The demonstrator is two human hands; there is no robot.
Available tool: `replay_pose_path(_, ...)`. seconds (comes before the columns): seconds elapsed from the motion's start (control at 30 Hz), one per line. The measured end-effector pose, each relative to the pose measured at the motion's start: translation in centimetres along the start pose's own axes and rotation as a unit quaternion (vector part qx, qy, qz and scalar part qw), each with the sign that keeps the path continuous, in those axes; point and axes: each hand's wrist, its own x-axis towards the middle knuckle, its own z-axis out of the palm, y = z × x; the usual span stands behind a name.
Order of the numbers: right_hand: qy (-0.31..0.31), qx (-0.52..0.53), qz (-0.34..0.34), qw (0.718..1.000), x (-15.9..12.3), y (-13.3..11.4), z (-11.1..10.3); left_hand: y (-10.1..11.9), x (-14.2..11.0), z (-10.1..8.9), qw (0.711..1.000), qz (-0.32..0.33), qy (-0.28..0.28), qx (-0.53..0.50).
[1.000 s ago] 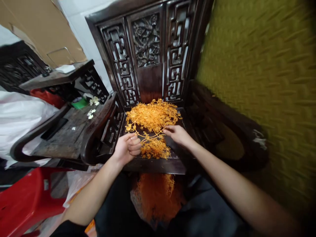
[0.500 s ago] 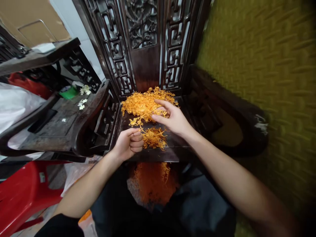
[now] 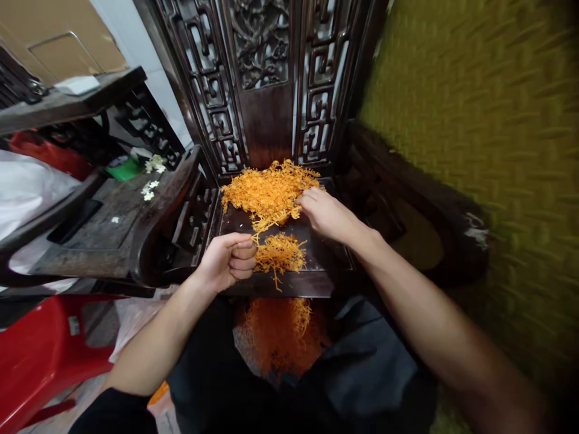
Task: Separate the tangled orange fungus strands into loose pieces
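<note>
**Holding On Tight at 8 O'Clock**

Think of the middle of the dark chair seat as the middle of a clock. Far out at 8 o'clock is a red stool. White bits lie near 10 o'clock on the side chair, out of the way of both hands.

Closer in at 8 o'clock is the left hand. Its fingers are curled in, and the thumb pinches an orange stem. The pinch looks meant to keep the thin stem from slipping.

At 12 o'clock sits the big orange pile, by the chair back. At 6 o'clock is the small orange pile, near the front edge. A gap of dark wood shows between them, maybe so they do not tangle.

Between 2 and 3 o'clock is the right hand. Its fingers are bent at the side of the big pile. I cannot tell if they hold anything, because the hand hides the tips.
</note>
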Motion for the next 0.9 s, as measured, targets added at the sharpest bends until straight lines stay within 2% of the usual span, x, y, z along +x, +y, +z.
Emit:
replay_pose_path(0.1, -0.016, 0.002, 0.039, 0.999, -0.1, 1.8, 0.5, 0.7, -0.2, -0.3, 1.000, -0.003, -0.007, 0.010)
replay_pose_path(0.2, -0.004, 0.009, 0.161, 0.987, -1.8, 4.2, 1.1, 1.6, -1.2, -1.2, 0.999, 0.049, -0.013, 0.002)
replay_pose_path(0.27, 0.024, 0.061, 0.237, 0.969, -3.1, 4.9, 1.7, 2.1, -1.9, -1.8, 0.997, 0.078, -0.005, -0.013)
replay_pose_path(0.33, 0.044, 0.169, 0.269, 0.947, -3.8, 4.4, 2.2, 2.3, -2.1, -2.4, 0.997, 0.071, 0.005, -0.020)
replay_pose_path(0.47, 0.040, 0.409, 0.269, 0.871, -2.8, 1.3, 2.9, 2.0, -1.7, -2.7, 0.999, 0.051, 0.002, -0.019)
replay_pose_path(0.53, 0.057, 0.486, 0.281, 0.826, -1.6, -0.2, 2.9, 1.8, -1.3, -2.6, 0.999, 0.049, -0.002, -0.016)
replay_pose_path(0.6, 0.090, 0.565, 0.300, 0.763, -0.6, -1.4, 2.7, 1.6, -0.9, -2.3, 0.999, 0.042, -0.004, -0.010)
replay_pose_path(0.67, 0.093, 0.628, 0.316, 0.705, -0.2, -2.4, 2.3, 1.3, -0.6, -2.0, 0.999, 0.034, -0.005, -0.006)
replay_pose_path(0.7, 0.075, 0.639, 0.314, 0.698, -0.1, -2.9, 2.0, 1.1, -0.5, -1.9, 0.999, 0.032, -0.005, -0.005)
replay_pose_path(0.73, 0.048, 0.634, 0.304, 0.710, -0.2, -3.3, 1.7, 0.9, -0.4, -1.8, 1.000, 0.030, -0.005, -0.005)
replay_pose_path(0.8, 0.015, 0.585, 0.265, 0.767, -0.4, -4.0, 1.0, 0.7, -0.3, -1.7, 1.000, 0.028, -0.006, -0.005)
replay_pose_path(0.87, 0.030, 0.531, 0.230, 0.815, -0.6, -4.6, 0.3, 0.7, -0.4, -1.9, 1.000, 0.030, -0.006, -0.008)
replay_pose_path(0.9, 0.049, 0.521, 0.228, 0.821, -0.7, -4.7, 0.0, 0.7, -0.4, -2.0, 0.999, 0.033, -0.005, -0.009)
